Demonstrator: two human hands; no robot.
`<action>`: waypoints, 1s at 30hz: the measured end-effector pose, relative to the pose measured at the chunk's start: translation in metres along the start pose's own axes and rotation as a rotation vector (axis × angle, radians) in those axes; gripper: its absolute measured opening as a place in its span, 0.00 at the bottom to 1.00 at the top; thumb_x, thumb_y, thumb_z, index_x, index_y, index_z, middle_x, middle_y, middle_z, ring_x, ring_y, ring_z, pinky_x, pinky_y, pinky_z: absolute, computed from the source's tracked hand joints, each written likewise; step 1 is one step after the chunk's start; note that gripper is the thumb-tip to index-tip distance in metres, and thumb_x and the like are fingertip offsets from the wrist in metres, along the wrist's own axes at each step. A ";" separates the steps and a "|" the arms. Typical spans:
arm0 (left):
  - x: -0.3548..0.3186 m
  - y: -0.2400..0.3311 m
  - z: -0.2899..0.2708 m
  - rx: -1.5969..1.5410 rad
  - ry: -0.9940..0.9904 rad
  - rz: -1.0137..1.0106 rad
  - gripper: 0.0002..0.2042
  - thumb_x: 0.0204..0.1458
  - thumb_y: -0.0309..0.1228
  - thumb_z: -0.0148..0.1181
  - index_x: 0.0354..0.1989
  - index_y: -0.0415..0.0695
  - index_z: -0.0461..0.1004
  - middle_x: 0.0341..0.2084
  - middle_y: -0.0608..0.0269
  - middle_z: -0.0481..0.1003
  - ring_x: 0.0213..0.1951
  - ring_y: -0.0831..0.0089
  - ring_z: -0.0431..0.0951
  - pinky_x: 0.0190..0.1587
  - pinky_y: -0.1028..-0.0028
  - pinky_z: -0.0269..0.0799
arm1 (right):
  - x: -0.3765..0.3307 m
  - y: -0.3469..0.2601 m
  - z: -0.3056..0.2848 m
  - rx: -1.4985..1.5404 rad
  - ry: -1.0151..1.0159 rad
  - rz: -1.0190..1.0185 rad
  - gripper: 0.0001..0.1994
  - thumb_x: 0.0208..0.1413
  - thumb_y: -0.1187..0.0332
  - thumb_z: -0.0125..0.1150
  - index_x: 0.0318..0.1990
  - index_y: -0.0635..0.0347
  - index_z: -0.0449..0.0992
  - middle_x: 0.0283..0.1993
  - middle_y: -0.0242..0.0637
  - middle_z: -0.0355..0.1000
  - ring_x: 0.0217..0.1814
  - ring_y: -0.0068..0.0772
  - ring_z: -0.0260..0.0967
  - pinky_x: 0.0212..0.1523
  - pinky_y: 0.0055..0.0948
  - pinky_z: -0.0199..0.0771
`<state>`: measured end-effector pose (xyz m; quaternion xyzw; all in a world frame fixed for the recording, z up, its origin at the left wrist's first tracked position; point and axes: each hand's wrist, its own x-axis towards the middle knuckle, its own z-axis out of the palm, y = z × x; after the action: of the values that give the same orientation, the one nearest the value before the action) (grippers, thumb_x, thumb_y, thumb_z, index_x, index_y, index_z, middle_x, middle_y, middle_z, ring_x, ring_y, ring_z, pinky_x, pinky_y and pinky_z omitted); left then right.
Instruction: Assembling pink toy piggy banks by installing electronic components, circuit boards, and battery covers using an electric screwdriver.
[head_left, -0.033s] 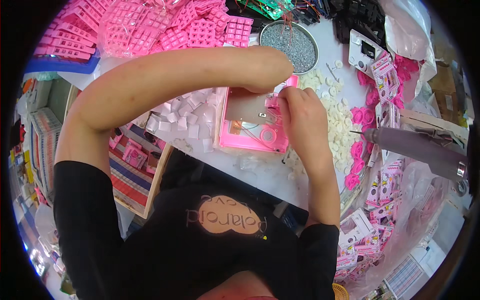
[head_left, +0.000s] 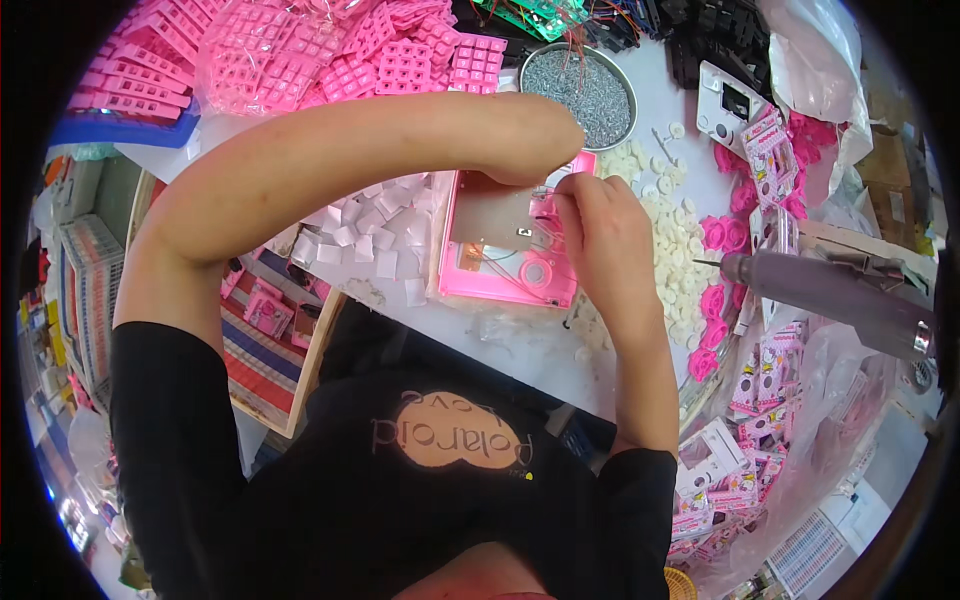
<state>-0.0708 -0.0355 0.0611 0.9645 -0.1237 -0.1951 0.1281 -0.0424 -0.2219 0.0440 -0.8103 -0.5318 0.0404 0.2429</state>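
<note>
A pink plastic housing lies open on the white table, with a metal plate and thin wires inside. My left forearm crosses over the table from the left, and my left hand bends down at the housing's top edge, its fingers hidden under the wrist. My right hand rests on the housing's upper right corner, fingertips pinched together on a small part too small to make out.
White square pads lie left of the housing, white round pieces and pink flower parts to its right. A metal bowl of screws stands behind. An electric screwdriver hangs at right. Pink keypad grids fill the back left.
</note>
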 end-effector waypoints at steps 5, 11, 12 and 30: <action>-0.008 -0.009 0.008 -0.097 0.090 0.088 0.09 0.46 0.24 0.58 0.34 0.39 0.82 0.31 0.45 0.80 0.35 0.48 0.82 0.36 0.56 0.78 | 0.004 0.009 0.016 0.050 0.206 -0.140 0.06 0.49 0.74 0.65 0.34 0.62 0.76 0.41 0.40 0.72 0.46 0.46 0.66 0.41 0.39 0.71; -0.016 0.001 0.014 0.009 0.144 0.053 0.06 0.45 0.26 0.60 0.29 0.39 0.81 0.29 0.49 0.80 0.34 0.52 0.83 0.34 0.58 0.79 | 0.008 0.004 0.015 -0.010 0.122 -0.092 0.05 0.48 0.74 0.66 0.33 0.62 0.77 0.43 0.39 0.72 0.45 0.45 0.66 0.43 0.39 0.71; -0.017 0.000 0.021 0.009 0.196 0.053 0.06 0.45 0.26 0.60 0.29 0.39 0.81 0.29 0.50 0.80 0.33 0.53 0.83 0.34 0.58 0.79 | 0.005 0.006 0.013 0.005 0.089 -0.129 0.06 0.47 0.75 0.66 0.34 0.62 0.78 0.43 0.38 0.73 0.44 0.44 0.67 0.43 0.39 0.72; -0.064 -0.031 0.049 -0.340 0.762 -0.427 0.09 0.52 0.33 0.62 0.32 0.40 0.78 0.28 0.55 0.77 0.33 0.59 0.79 0.36 0.61 0.73 | -0.012 -0.005 0.013 -0.103 0.041 -0.169 0.16 0.47 0.73 0.64 0.46 0.62 0.78 0.42 0.39 0.71 0.45 0.44 0.68 0.45 0.38 0.73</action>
<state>-0.1417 0.0018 0.0304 0.9366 0.1670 0.1337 0.2774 -0.0561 -0.2265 0.0318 -0.7747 -0.5944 -0.0243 0.2145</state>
